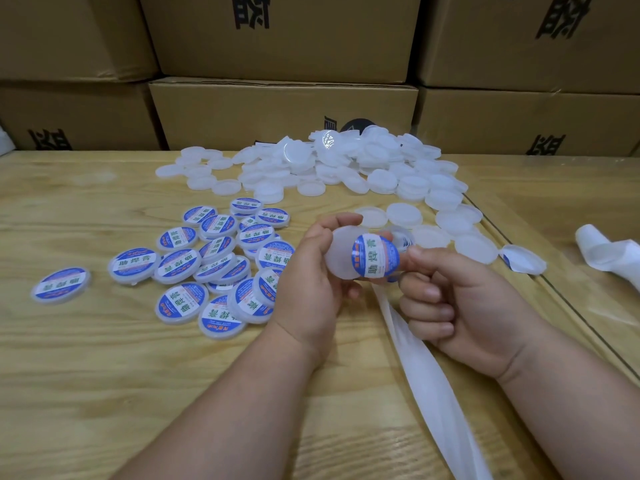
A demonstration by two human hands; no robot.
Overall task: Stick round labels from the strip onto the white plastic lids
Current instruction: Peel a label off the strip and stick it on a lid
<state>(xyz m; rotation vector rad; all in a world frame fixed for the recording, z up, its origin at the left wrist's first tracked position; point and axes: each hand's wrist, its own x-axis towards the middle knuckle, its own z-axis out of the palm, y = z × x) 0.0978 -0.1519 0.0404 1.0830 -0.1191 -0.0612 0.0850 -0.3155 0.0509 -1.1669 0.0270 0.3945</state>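
Above the tabletop (104,358), a lid (341,252) is gripped by the left hand (308,275); a label (375,254) is pinched by the right hand (450,299); off-centre placement or creasing is risked if pressed unevenly.

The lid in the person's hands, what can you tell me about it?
The lid is round, translucent white plastic, held tilted above the wooden table. The left hand grips its left edge; the right hand brings a blue-and-white round label against its face. The label covers only its right part.
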